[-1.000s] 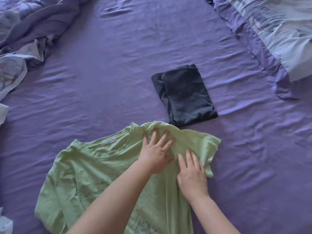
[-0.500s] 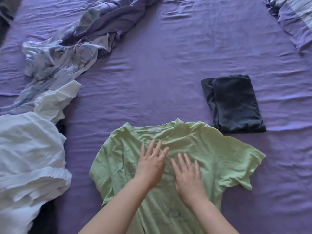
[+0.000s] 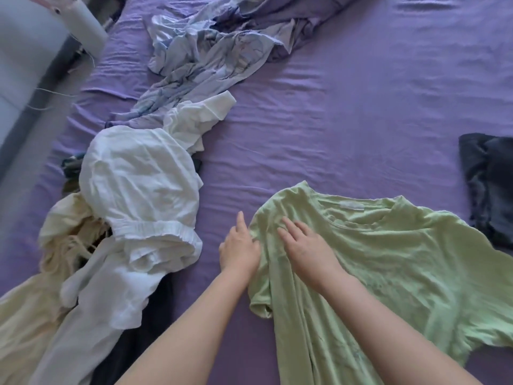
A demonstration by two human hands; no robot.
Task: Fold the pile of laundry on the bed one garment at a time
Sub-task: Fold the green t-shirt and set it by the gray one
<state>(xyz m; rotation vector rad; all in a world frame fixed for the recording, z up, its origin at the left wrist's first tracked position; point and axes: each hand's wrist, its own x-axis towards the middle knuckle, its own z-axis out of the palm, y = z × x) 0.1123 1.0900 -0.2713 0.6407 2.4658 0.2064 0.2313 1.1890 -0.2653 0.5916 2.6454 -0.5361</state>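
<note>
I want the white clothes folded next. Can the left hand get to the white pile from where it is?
Probably yes. The left hand rests at the green shirt edge, and only bare purple sheet lies between it and the white pile beside it.

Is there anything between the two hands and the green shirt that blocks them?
Nothing visible. The right hand lies flat on the green shirt, and the left hand touches its left edge.
</note>
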